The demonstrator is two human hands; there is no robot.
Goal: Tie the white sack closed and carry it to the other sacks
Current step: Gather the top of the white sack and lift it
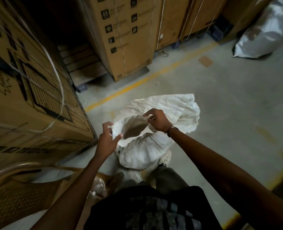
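The right hand [156, 121] pinches the far rim of the white sack [142, 146], thumb and fingers curled round a fold of fabric at the edge of the mouth. The left hand [106, 140] grips the near-left rim, thumb pressed over the fabric and fingers partly curled beside it. Between them the mouth gapes open, and dark brownish contents show inside; what they are cannot be told.

The sack stands upright on the floor [220, 105] directly in front of the person, its long axis vertical, its mouth facing up. Both hands touch the rim on opposite sides, so closing it looks like a matter of drawing the two edges together and gathering the neck; neither hand is clearly the nearer. No tie or string is visible.

Behind the sack lies a loose, crumpled white sheet or second bag [179, 105]. Far beyond the sack, to its right, a filled silvery-white sack [260, 35] lies on the floor, probably the destination. Left of the sack stand tall cardboard cartons [29, 80], and more cartons [125, 39] rise beyond it.
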